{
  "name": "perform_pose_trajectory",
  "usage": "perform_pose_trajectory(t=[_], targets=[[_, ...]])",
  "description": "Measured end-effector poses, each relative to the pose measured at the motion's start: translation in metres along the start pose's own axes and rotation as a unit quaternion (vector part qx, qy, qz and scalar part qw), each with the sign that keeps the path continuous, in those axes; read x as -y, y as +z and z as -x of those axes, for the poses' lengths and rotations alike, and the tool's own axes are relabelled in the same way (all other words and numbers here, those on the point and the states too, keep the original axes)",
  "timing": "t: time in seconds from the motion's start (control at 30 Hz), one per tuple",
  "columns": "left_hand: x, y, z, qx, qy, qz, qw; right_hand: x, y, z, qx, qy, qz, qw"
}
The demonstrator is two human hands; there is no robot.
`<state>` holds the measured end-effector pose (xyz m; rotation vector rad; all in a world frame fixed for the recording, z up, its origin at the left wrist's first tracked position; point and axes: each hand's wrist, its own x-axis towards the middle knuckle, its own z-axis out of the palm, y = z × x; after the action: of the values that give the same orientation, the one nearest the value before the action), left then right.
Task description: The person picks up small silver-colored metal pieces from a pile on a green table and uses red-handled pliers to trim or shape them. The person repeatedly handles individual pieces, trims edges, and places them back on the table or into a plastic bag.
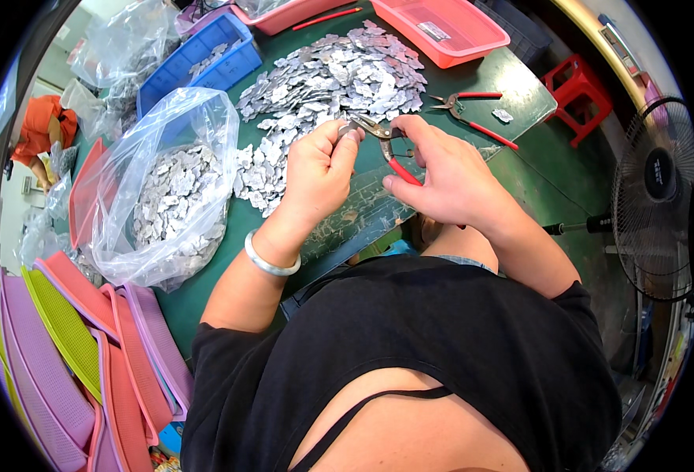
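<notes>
My right hand (441, 169) is closed round the red handles of a pair of pliers (401, 167), whose metal jaws point left. Fingers pinched together, my left hand (321, 167) holds a small grey metal piece (346, 130) right by the jaws; it is mostly hidden by the fingers. Just beyond both hands lies a large heap of flat silvery metal pieces (339, 75), spilling toward me on the left. A clear plastic bag (205, 118) of similar pieces stands open left of my left hand. Another red-handled pair of pliers (473, 118) lies with handles spread beyond my right hand.
On the green table (339, 216) sit a blue bin (237, 59), a pink tray (449, 47) and a red pencil (326, 19). Stacked plastic baskets (64, 354) crowd the lower left. At right are a fan (658, 189) and a red stool (579, 94). Another person (42, 130) is far left.
</notes>
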<state>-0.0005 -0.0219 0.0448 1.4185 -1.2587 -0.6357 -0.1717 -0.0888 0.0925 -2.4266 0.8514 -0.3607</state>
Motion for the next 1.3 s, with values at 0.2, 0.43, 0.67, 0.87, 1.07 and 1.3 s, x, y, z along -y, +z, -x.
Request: perform_pose_trajectory(t=[0.2, 0.43, 0.67, 0.87, 1.07, 1.3], targets=[[0.003, 0.006, -0.002, -0.042, 0.081, -0.115, 0.989, -0.044, 0.034, -0.012, -0.021, -0.012, -0.298, 0.954], [-0.001, -0.001, 0.0, -0.037, -0.015, -0.011, 0.999, -0.046, 0.009, -0.009, 0.06, 0.141, -0.341, 0.928], [-0.011, 0.0, -0.001, 0.021, -0.105, 0.185, 0.977, -0.067, 0.006, -0.005, -0.032, 0.094, -0.235, 0.967], [-0.009, -0.003, 0.0, 0.036, -0.141, 0.322, 0.935, -0.127, -0.041, -0.01, -0.182, 0.131, -0.032, 0.974], [-0.014, 0.005, 0.0, 0.052, -0.219, 0.527, 0.82, -0.22, -0.09, -0.033, -0.222, 0.27, 0.02, 0.937], [-0.009, 0.014, -0.001, 0.003, -0.231, 0.481, 0.846, -0.318, -0.096, -0.06, -0.187, 0.248, 0.221, 0.925]])
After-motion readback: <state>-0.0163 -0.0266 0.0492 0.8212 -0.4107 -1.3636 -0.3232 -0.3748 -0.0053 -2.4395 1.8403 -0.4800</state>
